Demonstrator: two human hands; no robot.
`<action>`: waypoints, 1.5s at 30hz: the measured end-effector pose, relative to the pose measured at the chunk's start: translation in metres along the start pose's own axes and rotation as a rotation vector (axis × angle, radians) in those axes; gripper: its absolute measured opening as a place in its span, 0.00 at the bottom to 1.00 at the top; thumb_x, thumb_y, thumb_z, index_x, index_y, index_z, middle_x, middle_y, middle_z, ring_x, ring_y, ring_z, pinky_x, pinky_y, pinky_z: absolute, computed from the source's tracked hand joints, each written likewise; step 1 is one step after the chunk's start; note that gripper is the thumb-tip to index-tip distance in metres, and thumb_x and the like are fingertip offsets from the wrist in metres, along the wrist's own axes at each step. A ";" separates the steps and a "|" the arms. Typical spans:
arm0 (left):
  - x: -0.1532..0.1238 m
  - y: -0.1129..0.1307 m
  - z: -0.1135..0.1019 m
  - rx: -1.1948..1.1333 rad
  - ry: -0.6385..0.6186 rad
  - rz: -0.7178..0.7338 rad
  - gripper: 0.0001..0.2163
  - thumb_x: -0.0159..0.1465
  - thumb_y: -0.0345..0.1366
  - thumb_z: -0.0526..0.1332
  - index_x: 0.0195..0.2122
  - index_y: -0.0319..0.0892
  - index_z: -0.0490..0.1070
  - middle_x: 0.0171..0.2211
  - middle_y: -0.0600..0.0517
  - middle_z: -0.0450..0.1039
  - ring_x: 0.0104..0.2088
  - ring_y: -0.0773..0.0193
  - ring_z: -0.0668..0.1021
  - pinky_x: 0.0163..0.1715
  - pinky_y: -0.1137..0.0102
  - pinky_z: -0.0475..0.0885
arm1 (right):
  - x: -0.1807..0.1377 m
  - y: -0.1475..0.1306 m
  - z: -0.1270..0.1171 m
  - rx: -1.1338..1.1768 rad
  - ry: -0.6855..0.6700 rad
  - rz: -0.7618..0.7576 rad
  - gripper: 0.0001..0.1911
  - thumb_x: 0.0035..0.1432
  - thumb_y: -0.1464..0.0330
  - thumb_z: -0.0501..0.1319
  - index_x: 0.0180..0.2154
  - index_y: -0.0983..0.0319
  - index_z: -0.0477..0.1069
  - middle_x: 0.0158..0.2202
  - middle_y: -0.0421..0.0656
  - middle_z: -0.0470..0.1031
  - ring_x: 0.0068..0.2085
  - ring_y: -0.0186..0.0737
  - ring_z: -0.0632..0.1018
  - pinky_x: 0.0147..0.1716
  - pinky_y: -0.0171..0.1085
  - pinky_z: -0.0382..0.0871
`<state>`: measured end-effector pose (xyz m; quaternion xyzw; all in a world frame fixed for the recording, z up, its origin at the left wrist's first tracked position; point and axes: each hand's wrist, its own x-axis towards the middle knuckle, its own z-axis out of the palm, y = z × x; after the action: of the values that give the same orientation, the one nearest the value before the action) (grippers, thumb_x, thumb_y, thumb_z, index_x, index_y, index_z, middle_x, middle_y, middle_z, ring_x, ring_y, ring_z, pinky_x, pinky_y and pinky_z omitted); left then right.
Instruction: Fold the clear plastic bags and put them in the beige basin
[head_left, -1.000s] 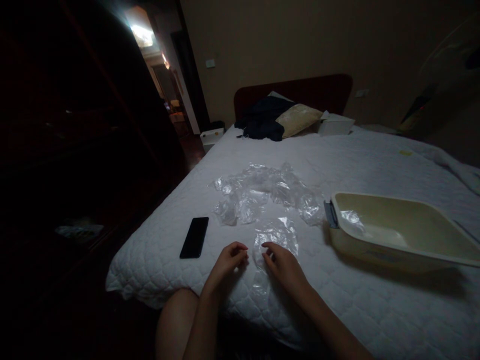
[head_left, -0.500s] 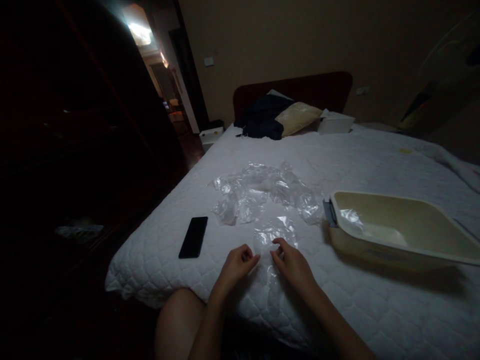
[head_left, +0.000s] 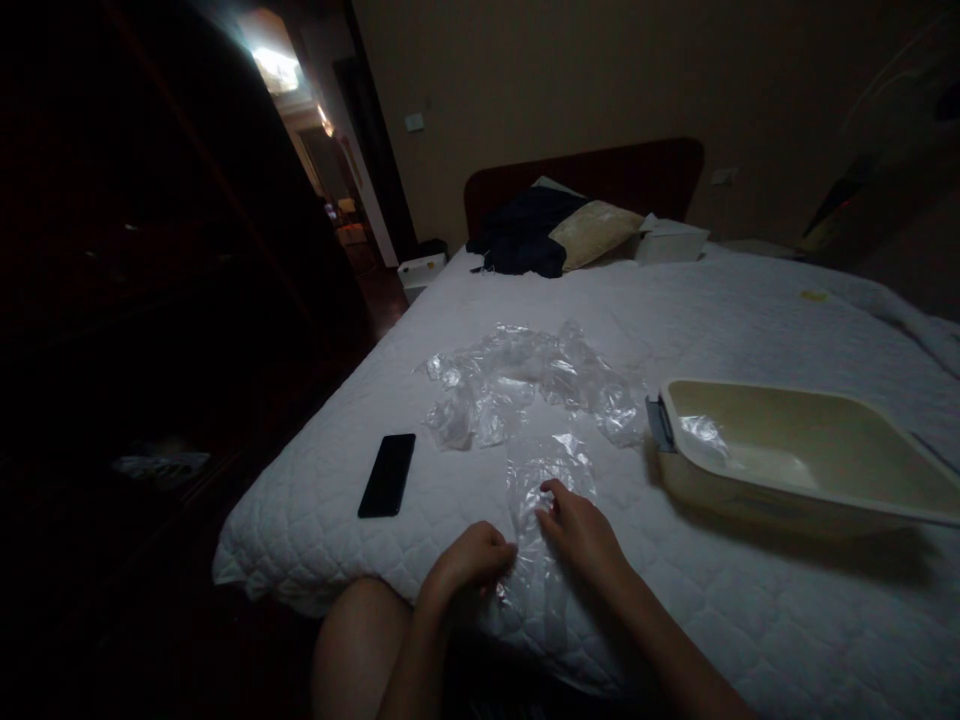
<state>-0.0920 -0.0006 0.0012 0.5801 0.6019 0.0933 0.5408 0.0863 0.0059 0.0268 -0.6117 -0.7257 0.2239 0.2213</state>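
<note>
A clear plastic bag (head_left: 551, 470) lies flattened on the white quilted bed in front of me, its near end reaching toward the bed's edge. My left hand (head_left: 476, 560) is closed at the bag's left side, with the film bunched at its fingers. Over the bag's right side rests my right hand (head_left: 577, 520), thumb and index finger apart and curved, touching the film. Beyond both hands spreads a loose heap of crumpled clear plastic bags (head_left: 517, 375).
A black phone (head_left: 387, 475) lies left of the hands. On the right stands a cream plastic bin (head_left: 787, 510) with a grey handle and some clear plastic inside. Dark clothing (head_left: 525, 235), a beige pillow (head_left: 596, 235) and a white box (head_left: 671, 243) sit near the headboard.
My left hand has moved down toward me along the bag's left edge and closed on the film. The right hand has barely shifted.
</note>
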 end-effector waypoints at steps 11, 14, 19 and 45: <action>-0.003 0.011 -0.014 -0.142 0.440 0.448 0.13 0.56 0.40 0.56 0.41 0.41 0.69 0.28 0.53 0.66 0.28 0.67 0.69 0.29 0.74 0.63 | -0.001 -0.002 0.003 -0.002 -0.056 -0.014 0.15 0.52 0.68 0.55 0.44 0.60 0.63 0.27 0.40 0.72 0.29 0.36 0.73 0.26 0.30 0.56; -0.003 0.014 -0.011 -0.068 0.422 0.560 0.13 0.58 0.34 0.53 0.43 0.44 0.69 0.32 0.52 0.65 0.32 0.66 0.68 0.35 0.72 0.63 | -0.002 -0.002 0.003 0.001 -0.050 -0.020 0.15 0.52 0.68 0.55 0.44 0.60 0.63 0.27 0.40 0.73 0.30 0.37 0.73 0.26 0.30 0.57; 0.005 0.016 -0.007 0.006 0.423 0.539 0.08 0.55 0.31 0.54 0.34 0.42 0.70 0.31 0.53 0.63 0.30 0.66 0.67 0.32 0.73 0.62 | -0.002 -0.002 0.003 -0.001 -0.055 -0.019 0.15 0.52 0.67 0.55 0.44 0.60 0.63 0.27 0.40 0.73 0.30 0.37 0.73 0.26 0.30 0.57; -0.008 0.019 -0.007 0.216 0.535 0.442 0.12 0.60 0.41 0.51 0.24 0.42 0.66 0.24 0.52 0.65 0.26 0.64 0.67 0.27 0.71 0.57 | -0.004 0.000 0.006 -0.108 -0.006 -0.211 0.10 0.58 0.67 0.49 0.36 0.60 0.68 0.34 0.43 0.72 0.33 0.38 0.74 0.32 0.33 0.62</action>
<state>-0.0876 0.0027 0.0224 0.7051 0.5885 0.2921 0.2667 0.0833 0.0012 0.0216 -0.5423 -0.7978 0.1616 0.2081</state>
